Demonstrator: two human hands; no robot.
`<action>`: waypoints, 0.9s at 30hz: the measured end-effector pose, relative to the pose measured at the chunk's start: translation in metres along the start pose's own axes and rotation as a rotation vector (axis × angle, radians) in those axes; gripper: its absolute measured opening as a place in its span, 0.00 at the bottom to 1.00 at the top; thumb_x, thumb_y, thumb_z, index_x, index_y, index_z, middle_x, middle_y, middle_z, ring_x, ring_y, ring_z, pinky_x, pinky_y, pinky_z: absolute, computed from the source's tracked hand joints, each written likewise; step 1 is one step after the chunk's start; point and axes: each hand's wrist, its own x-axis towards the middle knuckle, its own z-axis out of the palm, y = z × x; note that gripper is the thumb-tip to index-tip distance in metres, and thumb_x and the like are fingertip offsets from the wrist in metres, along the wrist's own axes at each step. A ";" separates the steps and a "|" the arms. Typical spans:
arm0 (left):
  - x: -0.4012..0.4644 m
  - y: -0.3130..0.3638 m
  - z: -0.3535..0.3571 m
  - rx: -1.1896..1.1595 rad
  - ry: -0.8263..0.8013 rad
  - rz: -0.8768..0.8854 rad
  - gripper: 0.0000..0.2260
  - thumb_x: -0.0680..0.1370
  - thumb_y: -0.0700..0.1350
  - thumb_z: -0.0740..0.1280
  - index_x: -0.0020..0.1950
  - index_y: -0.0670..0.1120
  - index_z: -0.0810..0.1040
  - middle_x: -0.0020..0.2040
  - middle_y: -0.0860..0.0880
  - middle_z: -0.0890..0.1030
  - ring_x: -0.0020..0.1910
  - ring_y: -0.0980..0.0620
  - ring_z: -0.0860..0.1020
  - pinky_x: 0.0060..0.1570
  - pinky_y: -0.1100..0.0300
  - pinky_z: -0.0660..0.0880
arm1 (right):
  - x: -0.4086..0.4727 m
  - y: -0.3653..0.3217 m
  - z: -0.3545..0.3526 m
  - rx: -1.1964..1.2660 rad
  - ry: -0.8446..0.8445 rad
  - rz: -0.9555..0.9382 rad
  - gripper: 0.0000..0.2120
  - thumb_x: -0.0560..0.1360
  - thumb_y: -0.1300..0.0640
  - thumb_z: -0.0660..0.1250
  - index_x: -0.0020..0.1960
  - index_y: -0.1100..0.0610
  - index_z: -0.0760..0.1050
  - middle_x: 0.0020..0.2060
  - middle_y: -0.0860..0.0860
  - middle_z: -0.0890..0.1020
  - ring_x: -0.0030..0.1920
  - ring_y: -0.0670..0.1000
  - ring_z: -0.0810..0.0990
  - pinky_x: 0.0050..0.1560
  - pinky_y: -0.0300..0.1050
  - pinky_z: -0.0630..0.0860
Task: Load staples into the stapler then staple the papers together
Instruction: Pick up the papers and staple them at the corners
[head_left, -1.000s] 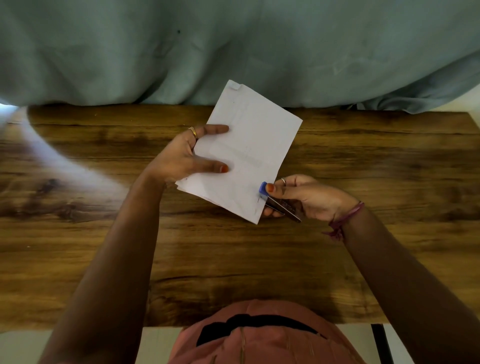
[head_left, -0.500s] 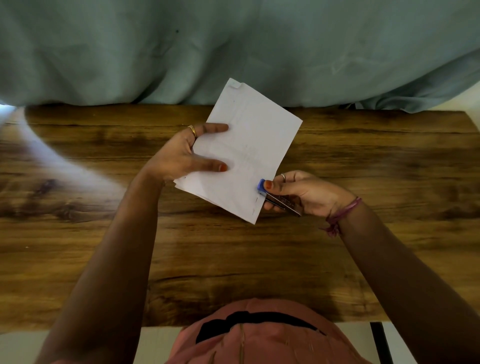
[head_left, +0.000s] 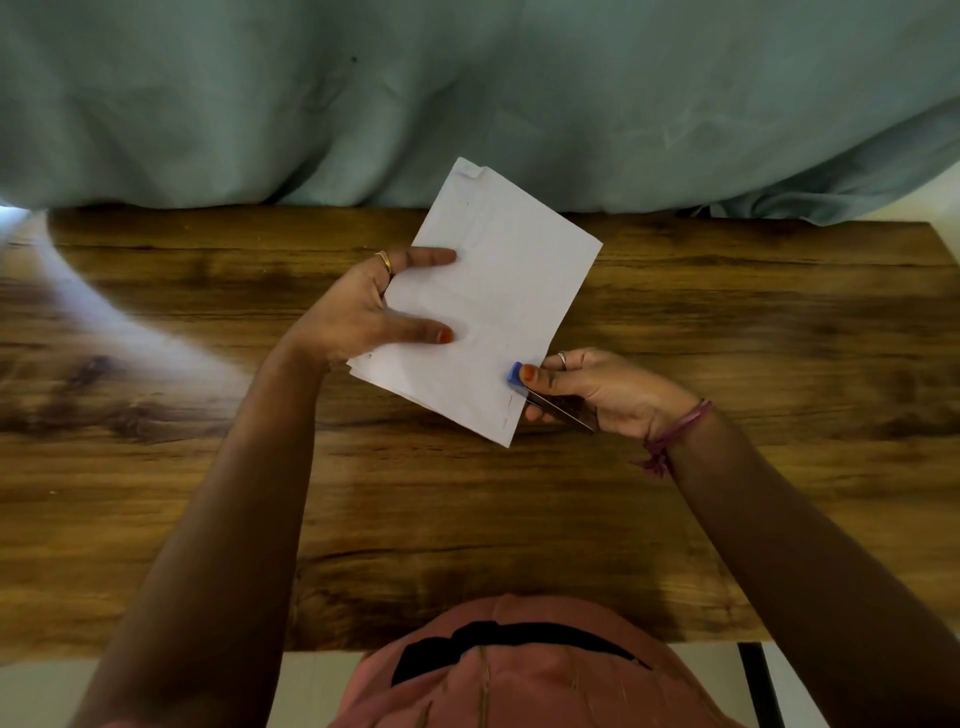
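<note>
A small stack of white papers (head_left: 498, 291) is held tilted above the wooden table (head_left: 753, 322). My left hand (head_left: 363, 312) holds its left edge, thumb on top and fingers behind. My right hand (head_left: 597, 389) grips a small blue-and-metal stapler (head_left: 516, 375), its blue nose sitting over the lower right edge of the papers with my thumb pressing on it. Two thin staple marks show along that edge, below the stapler. Most of the stapler is hidden inside my hand.
A pale green cloth (head_left: 467, 93) hangs along the far edge of the table. A streak of light (head_left: 119, 332) crosses the table's left side. My pink clothing (head_left: 519, 670) fills the bottom middle, at the near table edge.
The stapler and my right hand have slid slightly up along the papers' right edge. The papers and my left hand have barely shifted.
</note>
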 end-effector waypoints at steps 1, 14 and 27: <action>0.000 0.000 0.000 -0.005 0.002 0.000 0.35 0.59 0.55 0.81 0.64 0.63 0.74 0.63 0.54 0.76 0.57 0.55 0.79 0.49 0.56 0.81 | 0.000 0.001 -0.001 0.003 -0.010 -0.002 0.07 0.74 0.58 0.67 0.50 0.59 0.79 0.38 0.51 0.86 0.35 0.45 0.84 0.37 0.35 0.80; -0.007 -0.003 -0.001 -0.114 0.063 0.001 0.36 0.59 0.52 0.82 0.65 0.59 0.75 0.65 0.51 0.76 0.58 0.51 0.80 0.49 0.52 0.81 | 0.008 0.032 -0.048 -0.506 0.217 -0.141 0.26 0.67 0.44 0.71 0.62 0.54 0.75 0.54 0.54 0.82 0.54 0.53 0.79 0.52 0.46 0.74; -0.013 -0.011 0.009 -0.241 0.125 0.028 0.23 0.70 0.44 0.73 0.64 0.53 0.77 0.64 0.51 0.78 0.56 0.50 0.81 0.47 0.55 0.81 | 0.036 0.066 -0.037 -1.260 0.477 -0.218 0.28 0.77 0.48 0.64 0.72 0.58 0.64 0.65 0.56 0.68 0.63 0.54 0.70 0.63 0.45 0.67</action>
